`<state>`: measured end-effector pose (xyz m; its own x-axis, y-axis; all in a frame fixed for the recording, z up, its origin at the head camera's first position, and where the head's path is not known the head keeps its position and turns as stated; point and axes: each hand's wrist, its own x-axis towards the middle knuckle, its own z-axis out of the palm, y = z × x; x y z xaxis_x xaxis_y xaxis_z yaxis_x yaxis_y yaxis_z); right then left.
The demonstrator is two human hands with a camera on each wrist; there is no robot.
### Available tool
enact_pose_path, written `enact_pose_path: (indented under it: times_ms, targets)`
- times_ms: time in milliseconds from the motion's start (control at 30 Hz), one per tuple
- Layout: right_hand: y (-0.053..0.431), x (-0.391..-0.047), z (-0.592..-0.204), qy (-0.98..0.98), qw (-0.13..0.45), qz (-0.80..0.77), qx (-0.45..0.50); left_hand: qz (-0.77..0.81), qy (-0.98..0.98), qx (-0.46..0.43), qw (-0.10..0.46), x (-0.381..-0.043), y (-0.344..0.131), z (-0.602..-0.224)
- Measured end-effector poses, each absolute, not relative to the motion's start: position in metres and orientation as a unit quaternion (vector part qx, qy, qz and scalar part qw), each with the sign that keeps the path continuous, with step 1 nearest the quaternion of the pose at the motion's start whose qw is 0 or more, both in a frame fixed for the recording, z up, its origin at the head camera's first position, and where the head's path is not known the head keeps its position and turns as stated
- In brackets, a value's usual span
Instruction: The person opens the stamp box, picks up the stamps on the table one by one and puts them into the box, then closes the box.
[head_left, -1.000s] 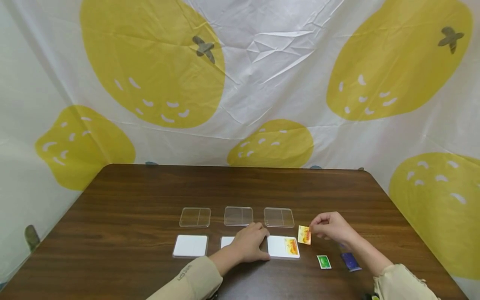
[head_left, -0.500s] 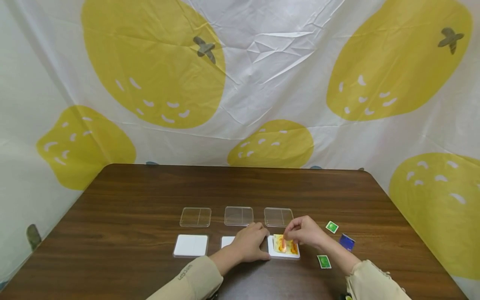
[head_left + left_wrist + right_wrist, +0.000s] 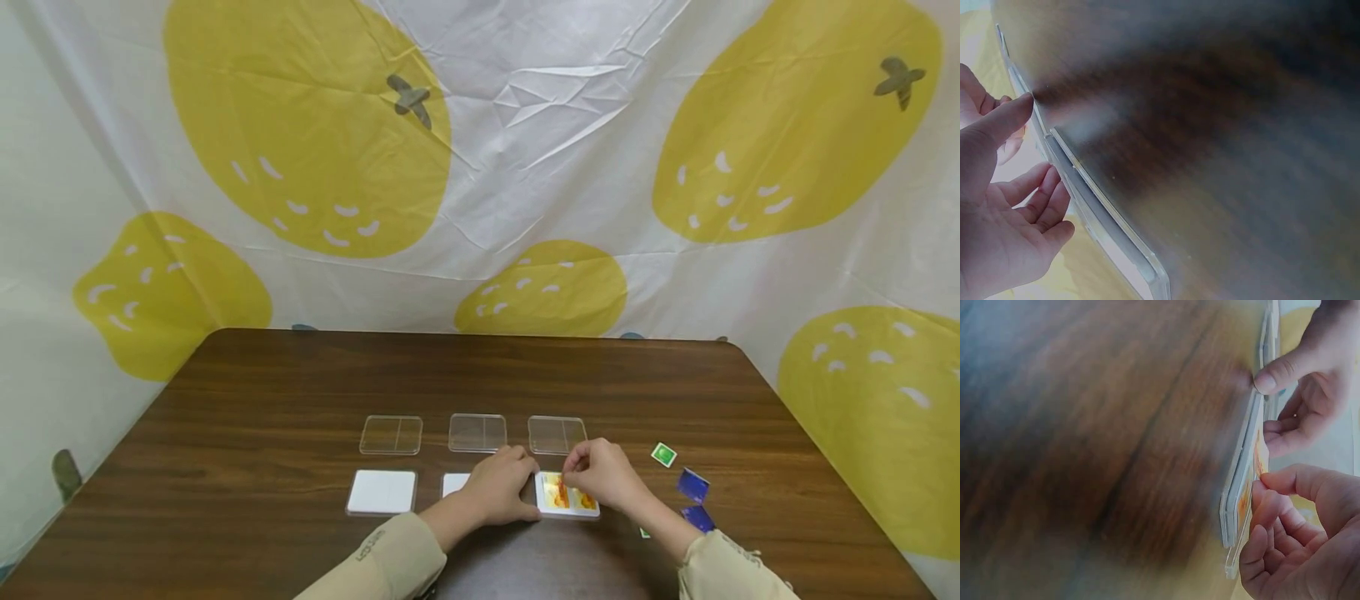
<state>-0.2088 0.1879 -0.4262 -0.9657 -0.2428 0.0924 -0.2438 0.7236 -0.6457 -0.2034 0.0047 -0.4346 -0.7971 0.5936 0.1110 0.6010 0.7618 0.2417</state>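
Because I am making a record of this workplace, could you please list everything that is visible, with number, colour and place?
table: 1, dark brown, lower half of head view
cloth: 1, white with yellow fruit print, behind table
clear plastic pieces: 3, transparent, far row
white cases: 3, white, near row; middle one partly hidden
yellow-orange cards: 2, yellow-orange, on rightmost case
green cards: 2, green, table's right side; one mostly hidden
blue cards: 2, blue-violet, table's right side
sleeves: 2, beige, bottom edge
left hand: 1, bare, at rightmost case's left end
right hand: 1, bare, fingers at yellow-orange cards
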Motion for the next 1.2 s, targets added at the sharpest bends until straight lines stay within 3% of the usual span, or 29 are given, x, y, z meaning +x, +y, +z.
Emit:
enact_pose_path:
  times_ms: [667, 1200]
  targets:
    - [0.179, -0.207, -0.430, -0.947, 0.061, 0.289, 0.124, -0.130, -0.938, -0.321, 0.020, -0.204, 0.005, -0.436]
    - [0.176, -0.206, -0.430, -0.955, 0.074, 0.262, 0.120, -0.128, -0.938, -0.320, 0.019, -0.203, 0.004, -0.434]
